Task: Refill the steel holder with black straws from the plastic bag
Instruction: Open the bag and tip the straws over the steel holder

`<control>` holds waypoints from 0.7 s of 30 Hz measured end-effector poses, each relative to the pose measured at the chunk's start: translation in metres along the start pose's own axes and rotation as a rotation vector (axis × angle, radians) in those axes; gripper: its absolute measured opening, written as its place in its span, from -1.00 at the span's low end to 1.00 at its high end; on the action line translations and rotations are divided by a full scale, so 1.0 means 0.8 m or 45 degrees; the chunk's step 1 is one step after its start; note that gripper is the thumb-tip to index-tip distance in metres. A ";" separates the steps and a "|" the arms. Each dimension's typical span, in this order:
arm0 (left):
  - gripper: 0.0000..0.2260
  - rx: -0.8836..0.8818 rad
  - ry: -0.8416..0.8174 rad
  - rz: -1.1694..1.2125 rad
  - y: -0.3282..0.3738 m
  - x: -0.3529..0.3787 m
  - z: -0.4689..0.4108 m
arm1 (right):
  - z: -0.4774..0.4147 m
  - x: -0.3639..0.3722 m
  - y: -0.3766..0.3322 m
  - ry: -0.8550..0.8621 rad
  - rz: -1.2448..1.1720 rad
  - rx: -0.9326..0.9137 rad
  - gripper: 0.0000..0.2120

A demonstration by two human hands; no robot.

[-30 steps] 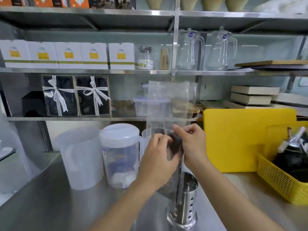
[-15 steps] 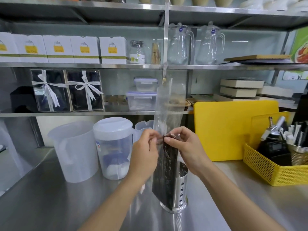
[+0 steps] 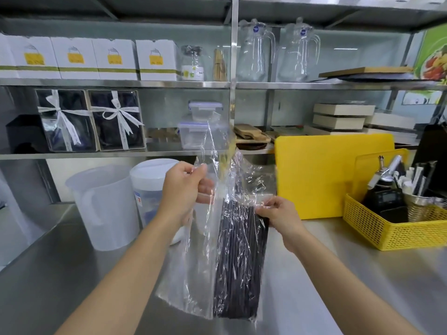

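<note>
Centrally, the plastic bag (image 3: 193, 274) is pinched by the left hand (image 3: 183, 189) and the right hand (image 3: 278, 213). The black straws (image 3: 239, 262) are hung upright below both grips, nearest the right hand; the steel holder is not seen.

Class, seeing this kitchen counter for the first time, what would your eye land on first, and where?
The clear plastic bag held up at centre, black straws bunched along its right side; the left hand pinches its upper edge, the right hand grips it at the straws' top. Next, the yellow cutting board at right, beside a yellow basket.
</note>
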State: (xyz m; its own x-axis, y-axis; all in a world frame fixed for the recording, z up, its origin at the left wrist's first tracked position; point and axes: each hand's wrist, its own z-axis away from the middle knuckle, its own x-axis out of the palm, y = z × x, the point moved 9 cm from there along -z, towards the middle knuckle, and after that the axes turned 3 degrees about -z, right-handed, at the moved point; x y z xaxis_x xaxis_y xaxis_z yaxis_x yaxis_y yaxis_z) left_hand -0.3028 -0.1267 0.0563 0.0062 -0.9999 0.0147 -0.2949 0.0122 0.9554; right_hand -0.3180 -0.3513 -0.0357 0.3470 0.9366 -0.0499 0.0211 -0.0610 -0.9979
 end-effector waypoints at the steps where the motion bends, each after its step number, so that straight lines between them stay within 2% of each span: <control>1: -0.83 -0.012 0.000 0.004 0.004 0.003 0.000 | 0.001 0.000 0.003 0.007 0.065 0.011 -0.83; 3: -0.85 -0.014 0.000 0.017 0.011 0.010 0.000 | 0.006 -0.002 0.002 0.038 0.166 -0.007 -0.76; 8: -0.86 0.007 0.031 0.010 0.025 0.021 -0.004 | 0.016 -0.015 -0.032 0.205 0.373 -0.253 -0.42; 10: -0.86 0.018 0.081 -0.038 0.028 0.019 -0.007 | 0.024 -0.019 -0.050 0.246 0.406 -0.352 -0.45; 13: -0.89 0.031 0.132 -0.024 0.034 0.019 -0.009 | 0.041 -0.006 -0.075 0.035 0.165 -0.392 -0.78; 15: -0.88 0.024 0.202 -0.009 0.031 0.016 -0.016 | 0.054 0.007 -0.090 -0.134 -0.007 -0.370 -0.87; 18: -0.85 0.036 0.304 -0.057 0.035 0.012 -0.020 | 0.072 0.027 -0.108 -0.350 -0.090 -0.269 -0.63; 21: -0.81 0.031 0.310 0.036 0.039 0.022 -0.016 | 0.091 0.052 -0.121 -0.507 0.239 -0.283 -0.27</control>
State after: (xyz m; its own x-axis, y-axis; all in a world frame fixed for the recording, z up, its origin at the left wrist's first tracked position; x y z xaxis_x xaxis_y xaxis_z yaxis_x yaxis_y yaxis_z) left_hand -0.2993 -0.1439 0.0901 0.2265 -0.9672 0.1146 -0.3215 0.0368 0.9462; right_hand -0.3740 -0.2816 0.0562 -0.0209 0.9589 -0.2830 0.2076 -0.2728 -0.9394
